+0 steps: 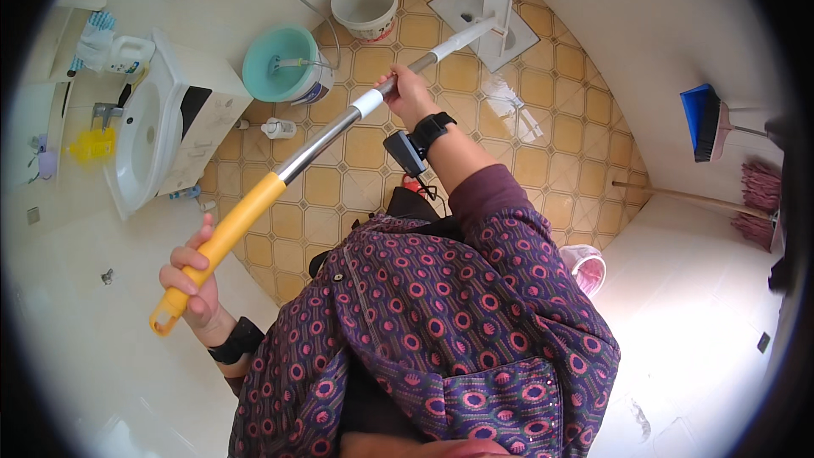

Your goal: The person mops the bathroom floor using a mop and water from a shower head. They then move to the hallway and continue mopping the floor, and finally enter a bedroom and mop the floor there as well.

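My left hand (193,277) is wrapped around the yellow grip of a long-handled flat mop (321,143), close to the hanging loop at its end. Further along the shaft, my right hand (407,97) grips the metal tube beyond a white collar. The pole slants away from me to the upper right. Its white flat mop head (498,3) is over the squat toilet (467,6) set in the floor, hiding part of it. Whether the head touches the toilet I cannot tell. Both wrists wear black straps, and a small dark device hangs at the right one.
Left are a washbasin (147,127) and a bucket (311,86) with a turquoise basin (280,63) holding a shower head. Another white bucket (364,9) and a white bottle (278,128) stand on the tiles. Right are a blue dustpan (697,121), a pink mop (760,184) and a bin (586,270).
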Demonstrator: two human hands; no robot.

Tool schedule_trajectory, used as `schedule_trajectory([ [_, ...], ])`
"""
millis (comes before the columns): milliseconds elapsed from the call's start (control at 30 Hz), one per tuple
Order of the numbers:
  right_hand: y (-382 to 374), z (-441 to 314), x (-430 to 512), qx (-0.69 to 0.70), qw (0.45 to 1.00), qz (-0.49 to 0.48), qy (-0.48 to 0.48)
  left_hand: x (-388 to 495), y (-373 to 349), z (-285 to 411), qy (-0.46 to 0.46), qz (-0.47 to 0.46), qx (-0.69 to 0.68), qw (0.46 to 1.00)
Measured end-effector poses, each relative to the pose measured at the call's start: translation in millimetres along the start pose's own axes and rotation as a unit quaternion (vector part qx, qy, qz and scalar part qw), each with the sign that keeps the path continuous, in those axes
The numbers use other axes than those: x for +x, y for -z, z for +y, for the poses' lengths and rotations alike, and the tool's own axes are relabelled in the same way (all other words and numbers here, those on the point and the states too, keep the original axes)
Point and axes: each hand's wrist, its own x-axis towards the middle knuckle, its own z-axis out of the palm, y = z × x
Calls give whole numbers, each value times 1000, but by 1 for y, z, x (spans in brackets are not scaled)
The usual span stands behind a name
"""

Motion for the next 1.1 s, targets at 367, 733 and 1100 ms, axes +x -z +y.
schedule_trajectory([
  [367, 24, 113, -47, -134, 981, 3, -137, -102, 55, 30, -50, 236, 75, 968],
  [733, 124, 263, -121, -276, 943, 43, -182, -244, 81, 58, -108, 275, 100, 950],
  [1100, 225, 261, -169, -282, 934, 139, -167, -290, 62, 34, -75, 151, -31, 985],
])
